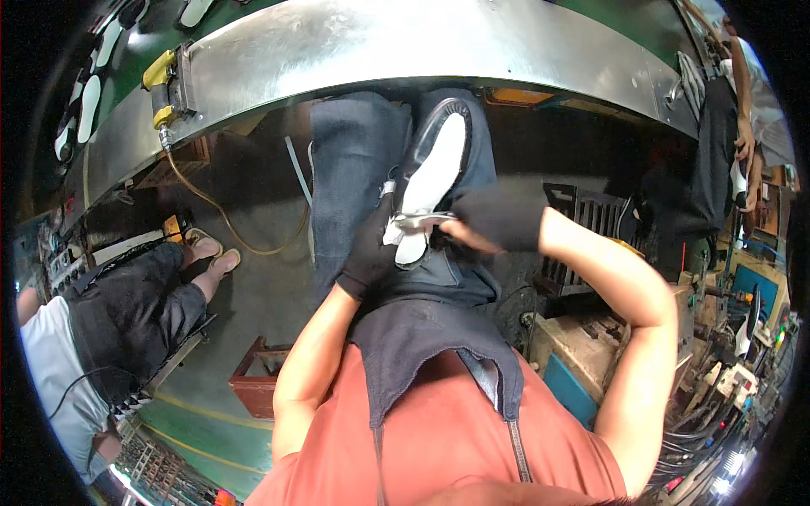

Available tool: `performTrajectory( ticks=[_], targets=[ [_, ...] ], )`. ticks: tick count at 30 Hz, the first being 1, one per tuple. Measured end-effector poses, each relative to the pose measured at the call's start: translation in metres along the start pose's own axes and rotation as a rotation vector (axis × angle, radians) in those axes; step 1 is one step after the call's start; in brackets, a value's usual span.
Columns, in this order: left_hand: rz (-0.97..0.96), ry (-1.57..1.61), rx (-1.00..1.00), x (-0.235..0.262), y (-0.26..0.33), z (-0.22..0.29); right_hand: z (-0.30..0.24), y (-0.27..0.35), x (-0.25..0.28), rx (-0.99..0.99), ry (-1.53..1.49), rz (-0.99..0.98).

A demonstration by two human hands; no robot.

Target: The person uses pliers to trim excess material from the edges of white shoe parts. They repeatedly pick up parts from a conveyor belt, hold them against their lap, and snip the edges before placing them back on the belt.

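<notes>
On my lap lies a shoe (436, 164), bottom up, with a black upper edge around a white sole face. Its toe points away from me toward the bench. My left hand (371, 249), in a black fingerless glove, is closed around the shoe's left side near the heel. My right hand (477, 223), also gloved and blurred by motion, grips a metal hand tool (422, 220) that looks like pincers. The tool's head lies across the shoe near its heel end. Part of its handle is hidden in my right hand.
Ahead runs a metal bench edge (405, 42) beside a green belt with several shoe parts (89, 110). A yellow nail gun (160, 88) rests there, its air hose (219, 202) hanging down. A seated person (126, 329) is left; another person (717, 152) stands right, near machinery (742, 379).
</notes>
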State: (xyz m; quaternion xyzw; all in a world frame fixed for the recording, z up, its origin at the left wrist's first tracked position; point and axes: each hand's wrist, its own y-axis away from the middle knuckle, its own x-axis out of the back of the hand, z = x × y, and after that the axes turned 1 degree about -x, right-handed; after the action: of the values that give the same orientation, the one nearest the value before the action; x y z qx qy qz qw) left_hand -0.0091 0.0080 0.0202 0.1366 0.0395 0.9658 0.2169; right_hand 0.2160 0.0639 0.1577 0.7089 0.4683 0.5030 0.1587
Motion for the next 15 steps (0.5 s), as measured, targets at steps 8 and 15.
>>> performTrajectory(
  ticks=[8,15],
  targets=[
    [0.145,-0.094,-0.066,0.0,-0.012,0.018,0.069,-0.068,-0.007,0.671,0.624,0.611],
    [0.333,0.569,0.17,-0.022,-0.025,-0.009,0.062,-0.065,-0.003,0.637,0.557,0.528]
  ],
)
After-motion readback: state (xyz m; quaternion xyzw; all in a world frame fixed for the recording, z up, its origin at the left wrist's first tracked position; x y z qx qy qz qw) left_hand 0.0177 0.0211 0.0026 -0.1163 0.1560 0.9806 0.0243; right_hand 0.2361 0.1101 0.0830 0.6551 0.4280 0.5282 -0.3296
